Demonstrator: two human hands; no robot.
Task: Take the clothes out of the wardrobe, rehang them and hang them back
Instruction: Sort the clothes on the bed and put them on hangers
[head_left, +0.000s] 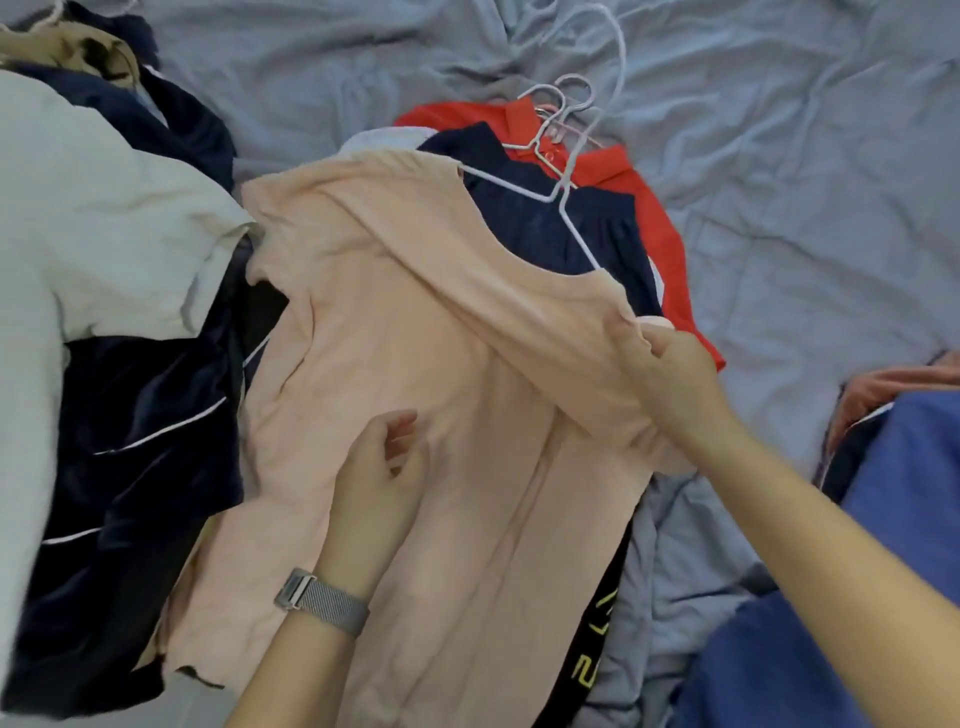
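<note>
Two hands are seen over a bed (779, 156) covered with a wrinkled grey-blue sheet. One peach shirt (415, 338) is spread in the middle, on top of other clothes; it is pale, soft and creased, with its neck opening stretched over one white wire hanger (540, 200). At least two more white hangers (566, 104) are counted beyond it, near a red polo shirt (639, 182) and a navy garment (561, 234) lying under the peach one. The shirt's shoulder is pinched by the right hand (670, 374), its fingers (657, 338) curled round a bunch of fabric. The left hand (379, 467) is held over the shirt's front with fingers loosely bent and nothing grasped; a mesh-band watch (322, 603) is worn on that wrist. A pile of navy and pale grey clothes (104, 260) lies at the left. Yellow lettering (589, 660) is seen on a black garment below, but cannot be read.
</note>
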